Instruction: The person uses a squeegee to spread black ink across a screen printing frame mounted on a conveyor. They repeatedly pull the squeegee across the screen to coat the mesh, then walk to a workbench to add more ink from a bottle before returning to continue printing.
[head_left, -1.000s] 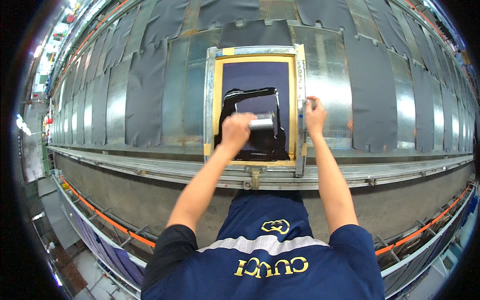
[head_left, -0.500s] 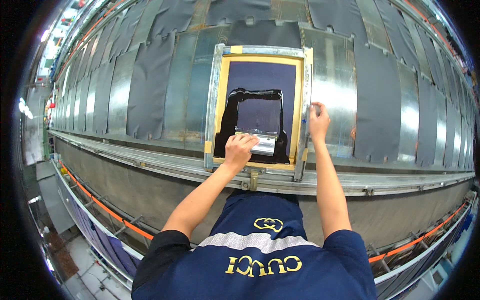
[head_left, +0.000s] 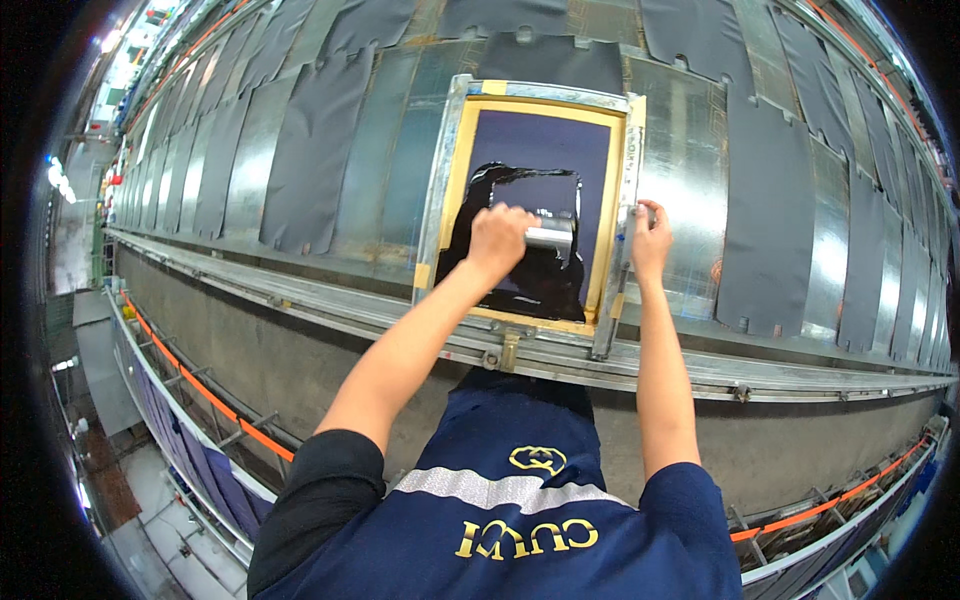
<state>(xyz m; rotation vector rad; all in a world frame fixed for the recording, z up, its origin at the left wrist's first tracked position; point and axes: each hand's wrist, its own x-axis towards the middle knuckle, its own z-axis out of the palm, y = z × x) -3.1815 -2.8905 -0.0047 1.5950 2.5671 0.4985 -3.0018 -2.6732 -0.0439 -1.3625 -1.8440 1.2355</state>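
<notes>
My left hand [head_left: 495, 242] is closed on a silver metal squeegee [head_left: 549, 231] over a screen [head_left: 545, 135] coated in dark purple, with glossy black ink [head_left: 530, 292] pooled across its lower and middle part. Yellow tape borders the screen, which sits in a metal frame [head_left: 454, 120]. My right hand [head_left: 650, 232] grips the frame's right side, thumb and fingers bent at its outer edge.
A long metal table [head_left: 678, 150] runs left to right, covered in places with dark grey sheets [head_left: 760, 230]. Along its near edge is a metal rail [head_left: 720, 378]. Orange strips [head_left: 210, 400] run along racks below on either side of my body.
My left hand and squeegee went toward me half a second ago and are now back farther up the screen. My right hand stays at the frame's edge. The view has tilted slightly.
</notes>
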